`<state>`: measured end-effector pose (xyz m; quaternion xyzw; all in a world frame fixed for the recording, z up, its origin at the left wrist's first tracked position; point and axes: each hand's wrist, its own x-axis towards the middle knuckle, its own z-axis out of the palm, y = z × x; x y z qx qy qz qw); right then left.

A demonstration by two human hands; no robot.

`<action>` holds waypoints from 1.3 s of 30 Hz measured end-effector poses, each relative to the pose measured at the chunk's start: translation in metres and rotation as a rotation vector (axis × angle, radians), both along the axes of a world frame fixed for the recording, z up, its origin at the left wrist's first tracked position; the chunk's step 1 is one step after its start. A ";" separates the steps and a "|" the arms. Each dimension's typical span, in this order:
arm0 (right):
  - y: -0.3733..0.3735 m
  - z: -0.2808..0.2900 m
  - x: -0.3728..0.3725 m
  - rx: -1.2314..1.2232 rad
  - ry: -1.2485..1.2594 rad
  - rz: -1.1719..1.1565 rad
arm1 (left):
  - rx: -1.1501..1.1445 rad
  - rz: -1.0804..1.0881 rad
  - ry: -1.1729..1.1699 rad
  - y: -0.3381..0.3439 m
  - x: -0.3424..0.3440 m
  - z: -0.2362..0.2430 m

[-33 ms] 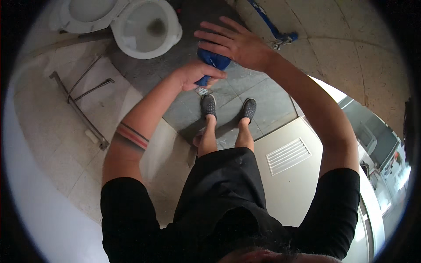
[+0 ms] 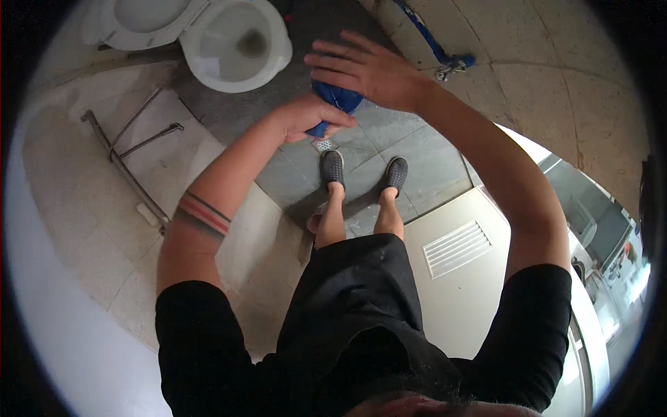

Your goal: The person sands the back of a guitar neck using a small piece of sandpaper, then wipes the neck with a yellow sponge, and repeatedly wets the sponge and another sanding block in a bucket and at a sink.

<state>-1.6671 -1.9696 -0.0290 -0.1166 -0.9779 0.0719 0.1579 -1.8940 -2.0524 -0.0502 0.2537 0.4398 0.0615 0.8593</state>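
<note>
My left hand [image 2: 306, 116] is closed around a dark blue object [image 2: 336, 96], held out in front of me above the floor. Its rounded upper part shows between my hands, and a smaller blue piece shows below my left thumb; the rest is hidden, so I cannot tell its kind. My right hand [image 2: 379, 73] is beside and over the far right part of the object, palm down with fingers stretched out and spread. Whether the right palm touches the object cannot be made out.
A white toilet [image 2: 274, 69] with its lid up stands at the far left. A metal grab bar [image 2: 125, 167] runs along the left wall. A blue hose [image 2: 424, 31] ends in a metal fitting at the far right. A white vented door [image 2: 458, 299] is at my right. A floor drain [image 2: 324, 145] lies near my shoes.
Both hands have shifted very slightly to the left in the picture, while the toilet and grab bar sit slightly further right. My hold on the blue object looks the same.
</note>
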 end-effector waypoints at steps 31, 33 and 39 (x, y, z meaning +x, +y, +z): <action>-0.021 0.067 -0.159 -0.099 0.218 -0.164 | 0.306 0.731 0.165 -0.027 -0.125 0.102; -0.013 0.067 -0.171 -0.056 -0.008 -0.115 | 0.362 0.597 0.271 -0.028 -0.129 0.096; -0.010 0.064 -0.202 -0.573 -0.197 -0.265 | 1.327 0.046 0.895 -0.027 -0.155 0.100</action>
